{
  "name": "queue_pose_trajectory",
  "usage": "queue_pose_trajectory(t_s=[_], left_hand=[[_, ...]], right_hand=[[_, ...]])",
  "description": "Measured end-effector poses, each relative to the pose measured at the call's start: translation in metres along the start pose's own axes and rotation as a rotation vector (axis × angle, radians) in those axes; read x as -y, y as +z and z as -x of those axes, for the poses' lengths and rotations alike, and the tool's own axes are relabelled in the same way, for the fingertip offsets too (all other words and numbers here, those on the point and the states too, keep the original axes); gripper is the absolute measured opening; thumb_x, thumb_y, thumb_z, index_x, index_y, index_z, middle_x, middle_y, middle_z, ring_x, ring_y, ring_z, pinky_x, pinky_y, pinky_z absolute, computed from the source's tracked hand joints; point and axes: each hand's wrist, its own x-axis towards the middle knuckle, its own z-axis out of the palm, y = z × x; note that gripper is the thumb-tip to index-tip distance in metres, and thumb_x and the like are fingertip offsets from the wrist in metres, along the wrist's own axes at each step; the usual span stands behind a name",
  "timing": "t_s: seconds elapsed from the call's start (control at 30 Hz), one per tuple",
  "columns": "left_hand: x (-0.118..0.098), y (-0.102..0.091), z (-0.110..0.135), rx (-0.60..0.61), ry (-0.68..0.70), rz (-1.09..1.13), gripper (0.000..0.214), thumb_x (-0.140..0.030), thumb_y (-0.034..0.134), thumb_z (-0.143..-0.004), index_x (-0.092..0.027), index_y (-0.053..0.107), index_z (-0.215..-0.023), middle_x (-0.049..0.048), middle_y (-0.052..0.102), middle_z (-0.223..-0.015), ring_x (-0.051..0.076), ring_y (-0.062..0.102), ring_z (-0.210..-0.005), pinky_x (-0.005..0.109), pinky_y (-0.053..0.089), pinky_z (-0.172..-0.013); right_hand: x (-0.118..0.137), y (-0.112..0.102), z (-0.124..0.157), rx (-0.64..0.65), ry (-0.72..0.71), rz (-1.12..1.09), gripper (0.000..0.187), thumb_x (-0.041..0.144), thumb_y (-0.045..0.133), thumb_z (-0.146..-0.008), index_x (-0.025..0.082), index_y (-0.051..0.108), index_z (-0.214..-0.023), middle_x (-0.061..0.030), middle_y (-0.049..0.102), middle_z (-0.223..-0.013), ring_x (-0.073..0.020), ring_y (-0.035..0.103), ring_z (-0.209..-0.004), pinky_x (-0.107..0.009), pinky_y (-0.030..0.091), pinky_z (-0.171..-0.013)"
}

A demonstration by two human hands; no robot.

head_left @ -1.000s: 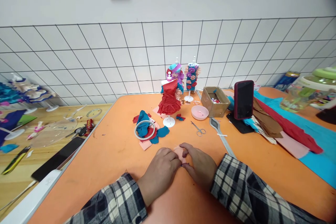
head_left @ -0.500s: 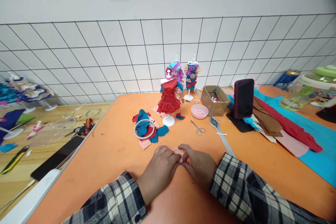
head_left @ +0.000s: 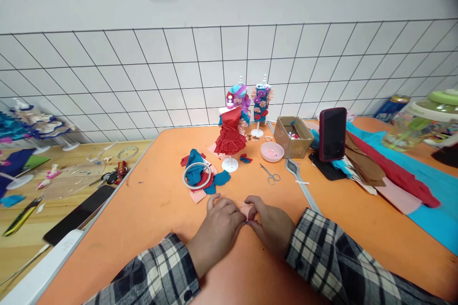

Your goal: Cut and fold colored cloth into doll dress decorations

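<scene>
A small piece of pink cloth (head_left: 244, 208) is lying low at the middle of the view, right between the two hands and just above the orange surface (head_left: 150, 228). The left hand (head_left: 222, 221) is covering the cloth's left edge, its fingers bent and bunched narrowly as they are holding it, the thumb mostly hiding beneath. The right hand (head_left: 269, 221) is pinching the cloth from the other side, its index finger curving over the top and its thumb sitting lower, near the left hand's fingertips. A tiny dark blue bit is showing where the fingertips of both hands are almost meeting. Beyond the hands, scissors (head_left: 271, 175) are lying open to the right, a hoop (head_left: 185, 182) is resting on cloth scraps (head_left: 222, 178) to the left, and a doll stand in a red dress (head_left: 231, 132) is standing farther back, near a pink bowl (head_left: 272, 152).
</scene>
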Motion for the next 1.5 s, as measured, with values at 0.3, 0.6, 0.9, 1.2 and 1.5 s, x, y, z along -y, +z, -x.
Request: queue_pose_trajectory(t_s=[0.3, 0.6, 0.9, 1.2, 1.5], left_hand=[[0.0026, 0.0034, -0.0014, 0.017, 0.028, 0.043, 0.018, -0.025, 0.05, -0.094, -0.022, 0.068, -0.089, 0.0018, 0.068, -0.09, 0.021, 0.053, -0.095, 0.041, 0.034, -0.089], [0.0028, 0.0062, -0.0003, 0.055, 0.008, 0.073, 0.014, -0.026, 0.053, -0.092, -0.02, 0.065, -0.094, 0.0035, 0.067, -0.089, 0.02, 0.056, -0.087, 0.035, 0.044, -0.079], [0.0052, 0.0073, -0.0023, 0.036, 0.074, 0.056, 0.022, -0.022, 0.048, -0.094, -0.021, 0.069, -0.087, 0.005, 0.065, -0.093, 0.021, 0.054, -0.094, 0.035, 0.043, -0.082], [0.0053, 0.0033, -0.0043, 0.076, 0.077, 0.044, 0.018, -0.022, 0.05, -0.093, -0.021, 0.067, -0.088, 0.0035, 0.066, -0.086, 0.02, 0.056, -0.089, 0.036, 0.042, -0.082], [0.0013, 0.0038, -0.0045, 0.052, -0.041, 0.105, 0.013, -0.024, 0.054, -0.092, -0.02, 0.066, -0.092, 0.003, 0.066, -0.086, 0.019, 0.056, -0.083, 0.034, 0.043, -0.076]], right_hand=[[-0.001, 0.0036, 0.0018, -0.05, -0.026, 0.016, 0.039, 0.016, 0.051, -0.082, 0.025, 0.044, -0.119, -0.0004, 0.067, -0.105, -0.0189, 0.061, -0.094, -0.026, 0.038, -0.068], [0.0035, -0.0019, -0.0006, -0.019, 0.017, -0.024, 0.04, 0.014, 0.051, -0.081, 0.025, 0.044, -0.12, 0.0013, 0.069, -0.099, -0.0188, 0.063, -0.092, -0.026, 0.038, -0.068], [0.0012, 0.0001, 0.0006, -0.037, 0.007, 0.023, 0.036, 0.015, 0.05, -0.083, 0.025, 0.046, -0.117, 0.0002, 0.068, -0.103, -0.0183, 0.064, -0.09, -0.026, 0.037, -0.065], [-0.0014, 0.0072, 0.0007, -0.107, 0.009, 0.025, 0.04, 0.016, 0.052, -0.084, 0.025, 0.041, -0.121, 0.0017, 0.069, -0.101, -0.0177, 0.067, -0.081, -0.026, 0.034, -0.058], [0.0024, 0.0032, -0.0013, -0.061, 0.028, 0.104, 0.032, 0.019, 0.053, -0.085, 0.026, 0.046, -0.114, 0.0026, 0.071, -0.093, -0.0163, 0.067, -0.075, -0.024, 0.032, -0.054]])
